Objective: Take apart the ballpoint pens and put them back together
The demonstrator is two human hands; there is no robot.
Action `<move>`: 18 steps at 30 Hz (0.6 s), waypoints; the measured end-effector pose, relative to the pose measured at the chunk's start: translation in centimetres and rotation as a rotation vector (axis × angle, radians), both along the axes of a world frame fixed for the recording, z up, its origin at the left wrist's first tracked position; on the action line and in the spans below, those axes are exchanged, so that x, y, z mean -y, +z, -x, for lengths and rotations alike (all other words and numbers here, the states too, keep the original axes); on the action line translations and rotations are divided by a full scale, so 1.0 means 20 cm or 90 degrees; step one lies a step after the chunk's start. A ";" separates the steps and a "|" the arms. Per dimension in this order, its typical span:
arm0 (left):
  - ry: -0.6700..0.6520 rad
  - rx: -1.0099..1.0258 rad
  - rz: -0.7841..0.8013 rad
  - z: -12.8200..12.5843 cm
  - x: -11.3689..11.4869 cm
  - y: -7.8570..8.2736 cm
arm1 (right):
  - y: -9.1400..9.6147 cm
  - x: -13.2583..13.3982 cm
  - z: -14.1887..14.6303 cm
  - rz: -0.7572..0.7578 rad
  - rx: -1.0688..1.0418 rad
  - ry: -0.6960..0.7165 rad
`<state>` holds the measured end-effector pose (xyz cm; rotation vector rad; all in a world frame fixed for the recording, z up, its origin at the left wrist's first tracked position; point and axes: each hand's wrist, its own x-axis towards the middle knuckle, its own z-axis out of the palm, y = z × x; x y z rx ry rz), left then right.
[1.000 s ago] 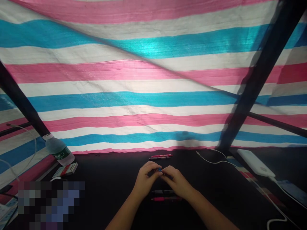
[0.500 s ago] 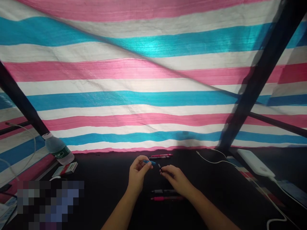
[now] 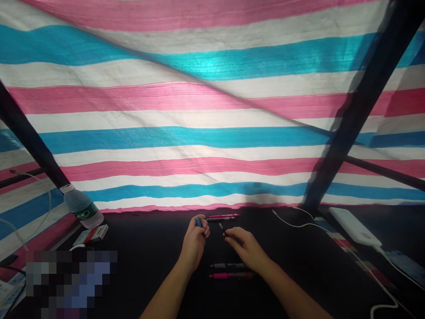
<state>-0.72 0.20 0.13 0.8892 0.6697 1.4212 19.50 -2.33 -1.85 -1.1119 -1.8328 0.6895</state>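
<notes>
The left hand (image 3: pixel 194 243) curls its fingers around a blue pen part (image 3: pixel 198 222), while the right hand (image 3: pixel 245 248) pinches a thin dark rod (image 3: pixel 221 229) that could slip if that light fingertip grip loosens.

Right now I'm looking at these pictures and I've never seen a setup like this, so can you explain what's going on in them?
No machine here: these are a person's two bare hands, filmed by a camera worn on the head, looking forward and down. The left hand grips a small blue piece. The right hand pinches a thin dark stick, too small to identify. On the black surface lie pens, a white power bank with a cable, and a water bottle. Behind hangs a striped tarp.
</notes>
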 end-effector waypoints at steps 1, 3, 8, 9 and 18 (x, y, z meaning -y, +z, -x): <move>0.014 -0.042 -0.014 0.00 0.00 0.00 | 0.00 0.00 0.00 -0.003 0.006 0.004; 0.036 -0.166 -0.051 0.01 0.00 -0.01 | 0.01 0.00 0.00 -0.013 0.014 0.015; 0.064 -0.442 -0.149 0.04 0.02 0.00 | 0.02 0.00 0.00 -0.031 0.021 0.033; 0.071 -0.467 -0.170 0.04 0.02 0.01 | 0.02 0.00 0.00 -0.033 0.022 0.031; 0.028 -0.496 -0.222 0.02 0.03 -0.01 | 0.02 0.00 -0.01 -0.043 0.047 -0.005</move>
